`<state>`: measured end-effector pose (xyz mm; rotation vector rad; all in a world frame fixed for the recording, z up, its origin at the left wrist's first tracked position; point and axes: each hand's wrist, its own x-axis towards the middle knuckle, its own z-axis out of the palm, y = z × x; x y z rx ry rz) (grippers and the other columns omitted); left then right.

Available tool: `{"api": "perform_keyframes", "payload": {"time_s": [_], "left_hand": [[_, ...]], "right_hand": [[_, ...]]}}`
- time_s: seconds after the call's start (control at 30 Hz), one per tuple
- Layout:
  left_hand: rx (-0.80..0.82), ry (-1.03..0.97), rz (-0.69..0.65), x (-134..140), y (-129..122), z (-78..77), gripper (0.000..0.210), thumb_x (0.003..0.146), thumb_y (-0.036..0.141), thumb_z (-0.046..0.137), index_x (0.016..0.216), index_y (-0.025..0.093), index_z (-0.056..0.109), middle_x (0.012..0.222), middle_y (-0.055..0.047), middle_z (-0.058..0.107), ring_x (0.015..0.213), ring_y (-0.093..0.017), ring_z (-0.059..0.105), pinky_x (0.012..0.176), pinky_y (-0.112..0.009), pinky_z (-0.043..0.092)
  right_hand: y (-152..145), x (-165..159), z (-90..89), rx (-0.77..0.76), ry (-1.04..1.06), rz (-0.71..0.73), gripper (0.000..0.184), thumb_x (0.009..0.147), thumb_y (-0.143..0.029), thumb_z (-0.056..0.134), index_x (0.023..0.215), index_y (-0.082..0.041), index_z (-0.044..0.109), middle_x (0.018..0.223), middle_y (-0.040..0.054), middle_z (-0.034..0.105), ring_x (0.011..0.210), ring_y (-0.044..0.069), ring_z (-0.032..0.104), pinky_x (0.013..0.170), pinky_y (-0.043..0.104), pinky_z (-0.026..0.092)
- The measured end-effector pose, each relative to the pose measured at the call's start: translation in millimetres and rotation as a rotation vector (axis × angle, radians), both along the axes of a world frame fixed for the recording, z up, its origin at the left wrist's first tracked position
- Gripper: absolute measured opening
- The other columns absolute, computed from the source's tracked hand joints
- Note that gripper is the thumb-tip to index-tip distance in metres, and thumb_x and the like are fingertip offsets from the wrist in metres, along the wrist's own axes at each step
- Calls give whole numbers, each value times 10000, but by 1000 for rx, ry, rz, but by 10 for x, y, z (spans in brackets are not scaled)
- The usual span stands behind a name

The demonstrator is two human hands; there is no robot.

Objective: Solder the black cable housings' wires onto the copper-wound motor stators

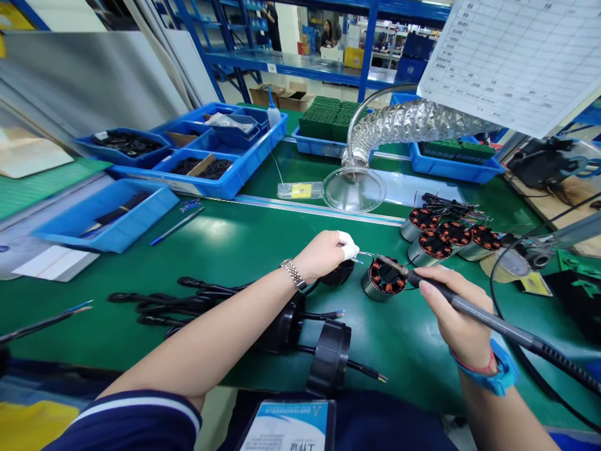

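Observation:
My right hand [453,313] grips a black soldering iron [474,313]. Its tip reaches left over a motor stator [387,279] with copper windings in a silver ring. My left hand [326,254], white covers on its fingertips, pinches a thin wire [366,254] near the iron's tip. A blue-ended wire end shows just below those fingers. Partly hidden under the left hand is a black round cap [339,273] with a cable. More black caps [331,351] with cables threaded through them lie by my left forearm, their coloured wire ends bare.
Several wound stators [432,247] stand at right, beside a fume extractor hood [354,188] on a silver hose. Blue parts trays [225,166] are at back left; green circuit boards [333,119] fill a bin behind. The iron's cord [539,369] trails right. A pen [176,227] lies left.

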<state>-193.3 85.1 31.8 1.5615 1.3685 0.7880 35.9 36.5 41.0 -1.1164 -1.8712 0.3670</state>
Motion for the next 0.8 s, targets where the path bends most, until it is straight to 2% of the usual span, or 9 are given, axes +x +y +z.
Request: {"api": "perform_keyframes", "payload": {"time_s": [0.3,0.8], "left_hand": [[-6,1,1,-9,6,-8,167,683,262,518,581,144,578,627,5,553,613,-125,478,568,-246,317],[3,-5,-23,15,4,-3,177,693,259,520,572,140,569,601,14,518,578,-111,440,559,-243,305]], "right_hand": [[31,-9,-15,-59,22,-36,123,769,-250,582,855,-225,666,813,11,671,729,156,616,722,296,483],[64,-33,-34,-138,74,-6,124,774,-240,587,869,-215,662,833,12,665,727,149,611,680,279,482]]}}
